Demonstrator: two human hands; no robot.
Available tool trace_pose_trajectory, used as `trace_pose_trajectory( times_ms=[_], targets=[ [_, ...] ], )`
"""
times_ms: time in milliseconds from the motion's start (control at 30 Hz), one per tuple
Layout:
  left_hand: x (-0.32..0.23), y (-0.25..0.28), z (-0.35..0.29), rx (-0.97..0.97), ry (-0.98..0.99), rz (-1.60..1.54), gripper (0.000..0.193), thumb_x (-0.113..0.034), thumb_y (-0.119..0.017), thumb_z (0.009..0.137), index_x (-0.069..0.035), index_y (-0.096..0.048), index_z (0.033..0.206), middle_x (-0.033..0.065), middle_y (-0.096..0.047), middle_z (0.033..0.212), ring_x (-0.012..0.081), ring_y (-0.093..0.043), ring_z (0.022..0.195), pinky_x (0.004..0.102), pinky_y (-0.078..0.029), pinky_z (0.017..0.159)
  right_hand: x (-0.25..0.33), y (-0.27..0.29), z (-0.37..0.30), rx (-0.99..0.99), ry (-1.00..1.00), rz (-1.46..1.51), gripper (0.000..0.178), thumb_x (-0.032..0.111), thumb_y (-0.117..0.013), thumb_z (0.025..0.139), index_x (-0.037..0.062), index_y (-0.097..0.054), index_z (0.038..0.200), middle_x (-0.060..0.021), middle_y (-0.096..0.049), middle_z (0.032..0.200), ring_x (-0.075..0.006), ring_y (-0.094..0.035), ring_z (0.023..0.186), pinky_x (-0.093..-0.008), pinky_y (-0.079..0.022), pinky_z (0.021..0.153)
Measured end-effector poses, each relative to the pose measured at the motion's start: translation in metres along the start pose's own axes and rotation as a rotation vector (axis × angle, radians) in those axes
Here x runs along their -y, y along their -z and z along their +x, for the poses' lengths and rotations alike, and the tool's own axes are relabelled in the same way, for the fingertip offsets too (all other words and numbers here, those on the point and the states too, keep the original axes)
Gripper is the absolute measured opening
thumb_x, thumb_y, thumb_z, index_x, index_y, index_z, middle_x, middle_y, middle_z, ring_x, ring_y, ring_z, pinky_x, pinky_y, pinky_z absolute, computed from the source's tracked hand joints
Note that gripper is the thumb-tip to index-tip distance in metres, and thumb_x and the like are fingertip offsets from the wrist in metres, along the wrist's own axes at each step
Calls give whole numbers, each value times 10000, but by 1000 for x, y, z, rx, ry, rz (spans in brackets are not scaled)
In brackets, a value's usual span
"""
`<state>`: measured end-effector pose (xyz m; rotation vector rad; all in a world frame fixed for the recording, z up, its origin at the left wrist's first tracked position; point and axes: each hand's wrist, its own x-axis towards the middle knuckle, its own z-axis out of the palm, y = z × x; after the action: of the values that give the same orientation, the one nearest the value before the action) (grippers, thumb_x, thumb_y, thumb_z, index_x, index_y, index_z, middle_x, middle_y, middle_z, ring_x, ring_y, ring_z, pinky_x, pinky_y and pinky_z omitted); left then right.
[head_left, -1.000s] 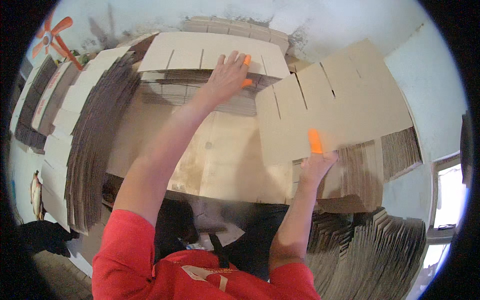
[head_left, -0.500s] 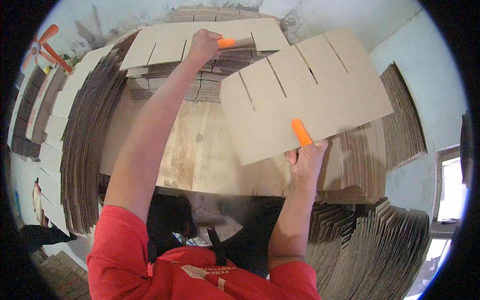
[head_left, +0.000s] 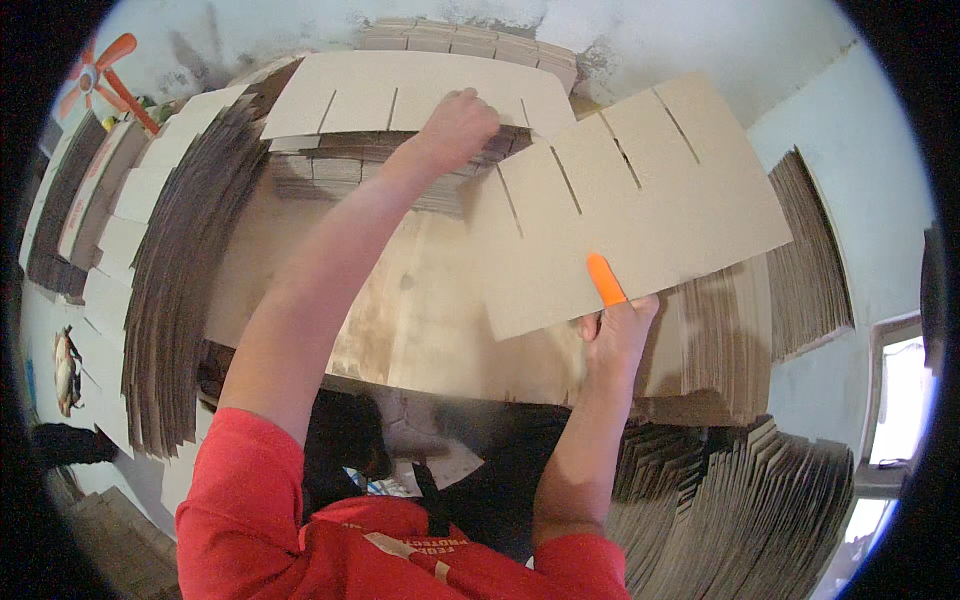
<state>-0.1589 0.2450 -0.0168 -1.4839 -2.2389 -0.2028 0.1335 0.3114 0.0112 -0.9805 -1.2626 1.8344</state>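
My right hand (head_left: pixel 620 325) grips the near edge of a slotted cardboard sheet (head_left: pixel 650 215). Its orange-covered thumb lies on top of the sheet, and the other fingers are partly hidden below. The sheet is tilted over the right part of the table, with several narrow slots along its far side. At the far side, my left hand (head_left: pixel 462 128) is closed, with bent fingers, over the front edge of another slotted sheet (head_left: pixel 360 85). Its fingertips are turned out of sight, so what they hold, if anything, is hidden. That sheet rests on stacked cardboard (head_left: pixel 330 170).
Tall cardboard stacks (head_left: pixel 195 270) line the left side. More stacks stand at the right (head_left: pixel 725 340), against the right wall (head_left: pixel 810 260) and below the table (head_left: pixel 740 510). A wooden tabletop (head_left: pixel 400 330) lies between. An orange fan (head_left: pixel 95 80) is at the far left.
My left hand has moved right along the far sheet, and its orange finger cover has turned out of sight. The right hand's sheet has shifted slightly in the view, still gripped.
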Motion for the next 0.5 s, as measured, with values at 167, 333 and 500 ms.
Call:
trace_pose_trajectory(
  times_ms=[167, 333, 500],
  targets=[
    [10, -4, -2, -148, 325, -366, 84, -96, -682, 778, -22, -641, 777, 136, -670, 790, 279, -653, 808, 401, -521, 706, -3, 2, 0, 99, 134, -3, 115, 27, -665, 855, -4, -626, 959, -59, -618, 717, -65, -410, 358, -197, -254, 283],
    [25, 14, 1, -237, 519, -731, 169, -79, -733, 765, -29, -666, 912, 122, -671, 807, 252, -640, 742, 363, -513, 671, -1, 6, -1, 110, 58, 17, 131, 50, -680, 851, 27, -593, 946, -28, -589, 690, -63, -387, 355, -215, -254, 287],
    [31, 17, -3, -297, -4, -160, 255, -93, -630, 826, -41, -605, 1075, 123, -602, 1036, 285, -579, 963, 363, -524, 797, -12, 5, 4, -54, -14, 62, 298, 51, -731, 814, 92, -472, 953, -4, -547, 756, -68, -343, 371, -223, -238, 302]
  ],
)
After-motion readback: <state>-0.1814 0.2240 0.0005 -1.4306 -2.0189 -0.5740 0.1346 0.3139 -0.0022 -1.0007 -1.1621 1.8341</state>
